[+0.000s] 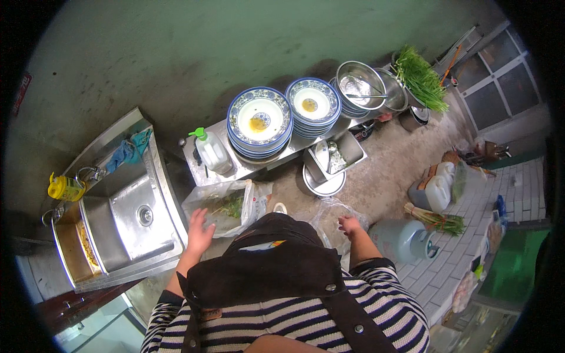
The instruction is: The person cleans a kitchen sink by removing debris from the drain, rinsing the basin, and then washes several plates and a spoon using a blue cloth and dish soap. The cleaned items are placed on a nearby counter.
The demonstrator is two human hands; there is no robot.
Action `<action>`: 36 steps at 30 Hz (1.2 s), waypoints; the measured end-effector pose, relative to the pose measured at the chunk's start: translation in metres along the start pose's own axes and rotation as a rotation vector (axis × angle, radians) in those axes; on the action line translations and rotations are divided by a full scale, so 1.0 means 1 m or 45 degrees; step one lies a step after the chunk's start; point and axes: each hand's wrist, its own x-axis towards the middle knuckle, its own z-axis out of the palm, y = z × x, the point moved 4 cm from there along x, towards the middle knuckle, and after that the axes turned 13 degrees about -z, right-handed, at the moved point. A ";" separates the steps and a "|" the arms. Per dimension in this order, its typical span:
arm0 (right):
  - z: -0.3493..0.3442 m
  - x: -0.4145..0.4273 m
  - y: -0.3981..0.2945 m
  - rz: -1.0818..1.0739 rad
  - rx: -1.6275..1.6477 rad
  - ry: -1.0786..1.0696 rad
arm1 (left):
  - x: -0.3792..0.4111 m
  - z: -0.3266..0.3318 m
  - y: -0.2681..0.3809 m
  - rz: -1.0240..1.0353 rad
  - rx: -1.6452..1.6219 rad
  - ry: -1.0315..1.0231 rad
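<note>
My left hand (201, 233) is held in the air with its fingers apart and nothing in it. In the picture it lies between the sink's edge and a white plastic bag (252, 216) with leafy green scraps (230, 206) inside. My right hand (350, 224) has partly curled fingers, in front of a crumpled clear plastic bag (329, 209). Whether it grips the bag cannot be made out. Ahead of me on a metal table (242, 170) stand stacks of blue-and-white plates (260, 115), the top ones with food residue. A second plate stack (312, 106) is to the right.
At left is a stainless steel sink (145, 189) with a blue cloth (126, 152). A pump bottle (214, 152), metal bowls (359, 86) and green stalks (419, 79) line the wall. A metal container (337, 159) sits over a round pan (326, 187). A gas cylinder (399, 240) stands at right.
</note>
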 end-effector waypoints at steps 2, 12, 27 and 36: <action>-0.001 -0.003 -0.003 0.010 -0.013 0.000 | -0.002 0.000 0.000 -0.049 -0.014 -0.017; -0.007 0.003 -0.003 -0.019 -0.030 0.002 | -0.003 0.006 -0.010 -0.064 -0.031 -0.026; -0.012 -0.001 -0.008 -0.009 -0.050 -0.030 | -0.005 0.004 -0.002 -0.105 -0.050 -0.050; -0.012 -0.010 -0.013 -0.025 -0.060 0.000 | -0.003 0.005 0.000 -0.103 -0.061 -0.049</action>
